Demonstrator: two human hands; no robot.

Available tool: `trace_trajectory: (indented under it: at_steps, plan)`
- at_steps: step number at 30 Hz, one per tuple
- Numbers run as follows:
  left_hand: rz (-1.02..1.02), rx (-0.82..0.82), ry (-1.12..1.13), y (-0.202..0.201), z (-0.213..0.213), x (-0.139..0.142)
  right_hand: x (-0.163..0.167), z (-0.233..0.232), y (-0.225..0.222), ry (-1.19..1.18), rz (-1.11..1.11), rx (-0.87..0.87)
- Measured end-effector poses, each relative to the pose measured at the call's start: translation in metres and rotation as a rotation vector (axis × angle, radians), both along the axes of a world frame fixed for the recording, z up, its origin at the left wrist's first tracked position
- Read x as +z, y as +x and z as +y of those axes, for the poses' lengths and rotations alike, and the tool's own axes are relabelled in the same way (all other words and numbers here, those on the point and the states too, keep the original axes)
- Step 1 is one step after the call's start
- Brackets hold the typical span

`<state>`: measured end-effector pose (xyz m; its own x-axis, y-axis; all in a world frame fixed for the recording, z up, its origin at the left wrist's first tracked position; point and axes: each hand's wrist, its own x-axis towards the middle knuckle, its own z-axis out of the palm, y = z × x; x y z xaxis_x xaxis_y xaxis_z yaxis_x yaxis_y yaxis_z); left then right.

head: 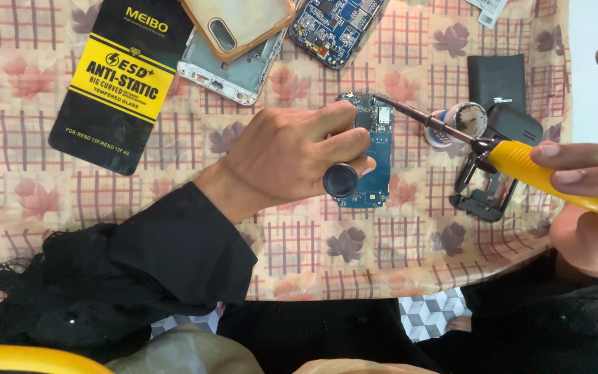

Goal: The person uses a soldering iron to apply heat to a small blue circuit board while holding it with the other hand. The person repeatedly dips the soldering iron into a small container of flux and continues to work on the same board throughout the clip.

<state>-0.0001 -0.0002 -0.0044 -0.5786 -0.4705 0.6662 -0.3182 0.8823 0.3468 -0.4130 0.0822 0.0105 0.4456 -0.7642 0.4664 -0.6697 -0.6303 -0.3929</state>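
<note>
While the left hand [292, 156] presses down on a small blue circuit board [375, 163] lying on the floral checked tablecloth [354, 242], its fingers are curled over the board's left edge, with a round black knob-like object [340, 180] tucked under them. The right hand [583, 201] is closed around the yellow handle of a soldering iron [520, 163], whose dark tip touches the board's upper end. Just beside the board sit a small round tin [464, 119] and a black phone frame [489, 176]. Farther up lie a black-and-yellow package [115, 83], a silver phone frame [233, 69] and a clear phone case [240, 24].
</note>
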Motion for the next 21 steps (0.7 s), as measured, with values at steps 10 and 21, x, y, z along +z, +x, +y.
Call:
trace_trajectory:
  at_steps: [10,21]
  plan:
    - [-0.018,-0.005,0.016,0.0,0.0,0.002,0.008,-0.002,0.006,0.004,0.033,0.038]
    - [-0.021,-0.02,0.047,0.0,0.002,0.004,-0.001,-0.002,0.004,0.02,0.034,-0.058]
